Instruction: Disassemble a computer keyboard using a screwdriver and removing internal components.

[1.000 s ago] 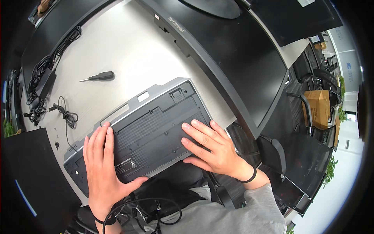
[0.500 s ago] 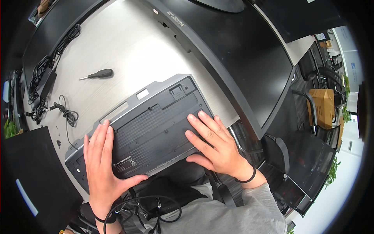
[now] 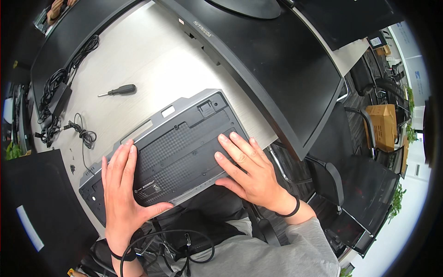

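Observation:
A dark grey keyboard (image 3: 170, 152) lies upside down at the near edge of the pale desk, its underside with small screw holes and a label facing up. Across its left part rests my left hand (image 3: 122, 187), fingers stretched out and thumb spread along the near edge. My right hand (image 3: 251, 171) lies flat over the right part, fingers apart. Neither hand grips anything. Beyond the keyboard is a black-handled screwdriver (image 3: 121, 90), its shaft pointing left. Some tiny dark pieces, perhaps screws (image 3: 72, 168), lie left of the keyboard.
Bundled black cables (image 3: 55, 92) with a power adapter run along the desk's left side. A large black monitor (image 3: 277, 69) stands at the right; a dark screen (image 3: 41, 194) is at the near left. Chairs (image 3: 327, 180) and a cardboard box (image 3: 382, 127) are beyond the desk's right edge.
The view has shifted slightly. Both hands keep nearly the same flat places on the keyboard, which stays upside down; the screwdriver lies as before.

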